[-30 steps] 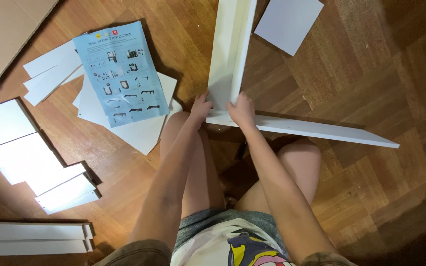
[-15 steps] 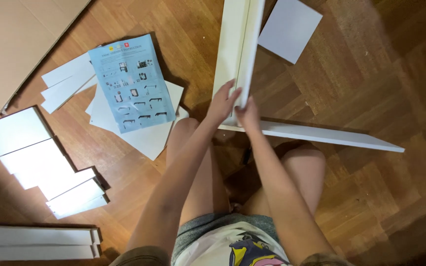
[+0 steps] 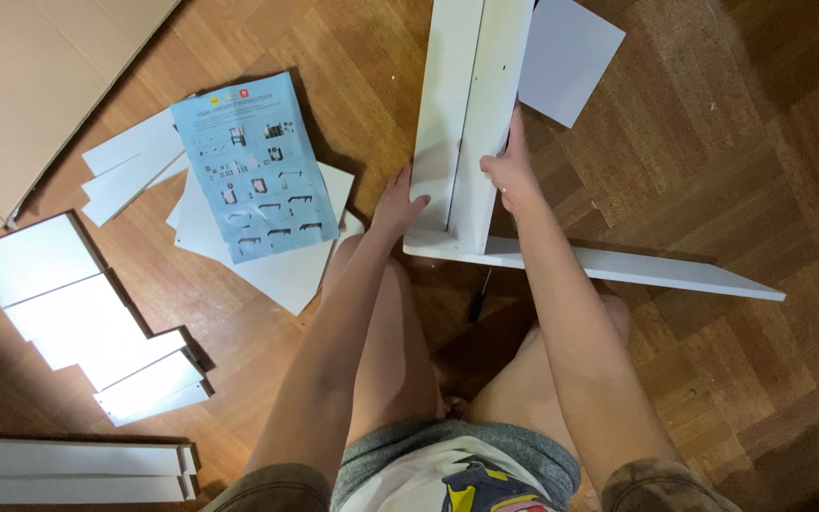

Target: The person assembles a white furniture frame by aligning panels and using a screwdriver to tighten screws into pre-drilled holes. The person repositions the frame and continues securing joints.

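A: Item one, fingers. How are they set?

B: The right hand point(image 3: 509, 171) is closed on the right edge of the upright white panel point(image 3: 471, 114), upper centre of the frame, fingers wrapped round the edge. The left hand point(image 3: 400, 204) is laid open against the panel's left face near its foot; nothing is gripped.

A: Item two, the work itself?

B: The upright panel is stood on the long white board point(image 3: 618, 267), which runs from centre to right of frame. The joint is best kept square: the upright judged to need steadying from both sides, its foot pressed flush to the board.

A: Item three, arms?

B: Both forearms are extended forward over the knees, wrists slightly raised. An instruction sheet point(image 3: 253, 166) is lying upper left, apart.
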